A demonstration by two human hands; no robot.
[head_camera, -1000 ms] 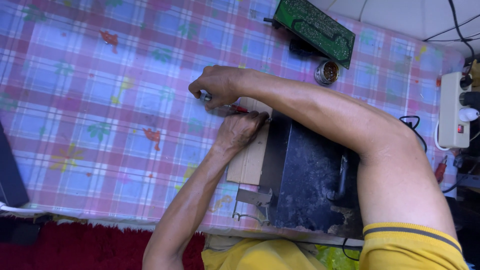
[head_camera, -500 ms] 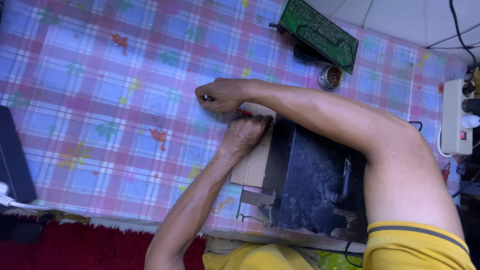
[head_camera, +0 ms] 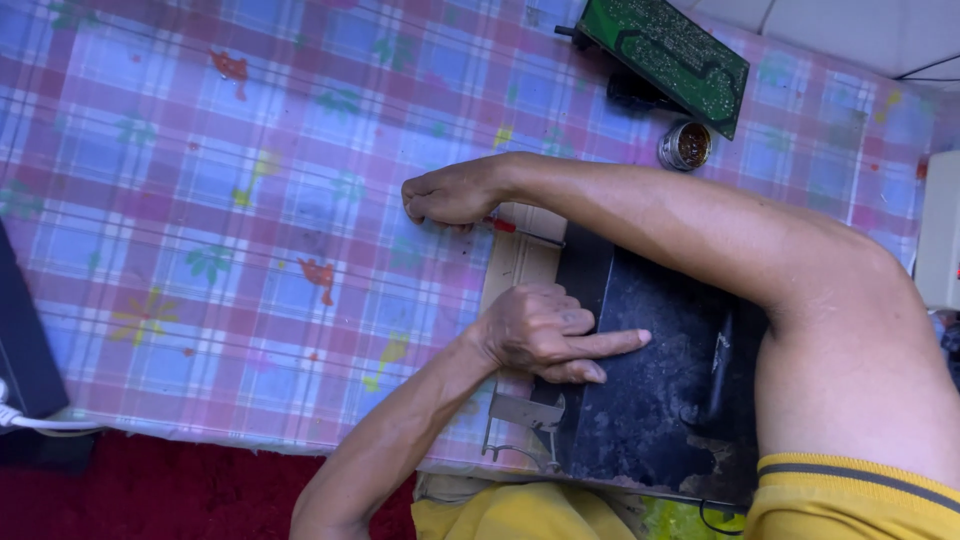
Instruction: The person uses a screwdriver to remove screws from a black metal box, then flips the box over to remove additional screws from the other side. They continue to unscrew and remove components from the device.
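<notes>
Left hand: rests on the black metal chassis at the near bench edge, index finger stretched flat across the panel, other fingers curled; grip closed on nothing.

Right hand: fist clamped around a red-handled screwdriver, the tool lying along the chassis's far edge beside a cardboard strip.

Bench: covered with a pink-and-blue checked cloth.

Far right of bench: green circuit board, with a small round tin just beside it.
</notes>
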